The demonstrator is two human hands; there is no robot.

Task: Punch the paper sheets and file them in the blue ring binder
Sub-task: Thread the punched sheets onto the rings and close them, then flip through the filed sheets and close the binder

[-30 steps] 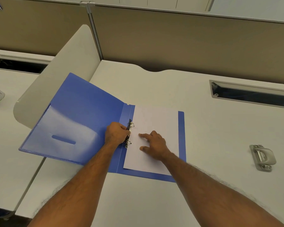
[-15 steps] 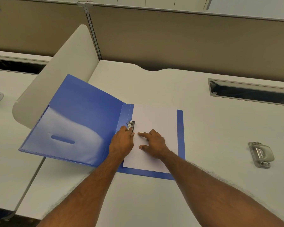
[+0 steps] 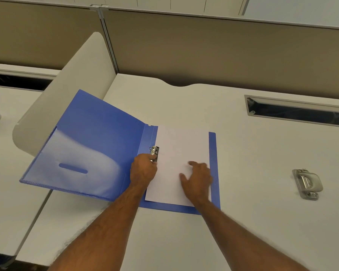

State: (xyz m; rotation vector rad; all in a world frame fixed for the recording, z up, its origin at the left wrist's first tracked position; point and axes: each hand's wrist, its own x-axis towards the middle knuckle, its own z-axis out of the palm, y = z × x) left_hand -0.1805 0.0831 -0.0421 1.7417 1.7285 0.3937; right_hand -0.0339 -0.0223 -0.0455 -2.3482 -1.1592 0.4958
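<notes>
Open binder (image 3: 98, 137) on tabletop (image 3: 243, 153); left grip (image 3: 143, 171) curls onto the ring clasp (image 3: 154, 151); right grip (image 3: 197, 178) released, flat on paper (image 3: 180, 147); punch (image 3: 306, 182) well apart, rightward.

Open stretch of desk (image 3: 243, 153) between blue ring binder (image 3: 98, 137) and hole punch (image 3: 306, 183) near right edge, passable. Left edge blocked: raised binder cover overhanging, curved divider (image 3: 70, 90) just behind. Back edge walled by partition (image 3: 204, 51); cable slot (image 3: 297, 111) sunk back right.

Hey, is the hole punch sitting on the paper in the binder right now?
No, the hole punch lies on the desk, well right of the blue binder and paper.
</notes>
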